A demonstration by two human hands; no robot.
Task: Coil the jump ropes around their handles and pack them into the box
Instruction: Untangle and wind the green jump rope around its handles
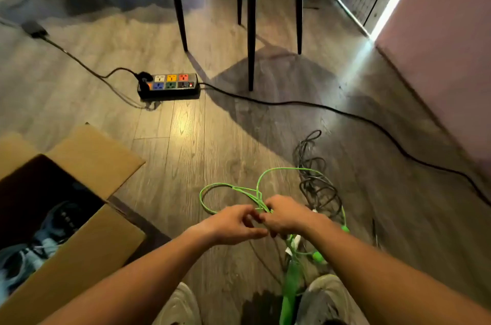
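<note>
A green jump rope (228, 186) lies in loose loops on the wooden floor in front of me. Its green handle (289, 295) hangs down between my shoes. My left hand (233, 223) and my right hand (285, 215) meet over the rope; both pinch its strands where the loops gather. A dark grey jump rope (316, 181) lies tangled just right of the green one. An open cardboard box (87, 247) stands at the lower left, with blurred bluish and dark things inside.
A black power strip (170, 85) with coloured sockets lies ahead, its black cable (345, 114) running across the floor to the right. Black chair legs (251, 32) stand beyond it. A pink wall (438, 59) bounds the right side.
</note>
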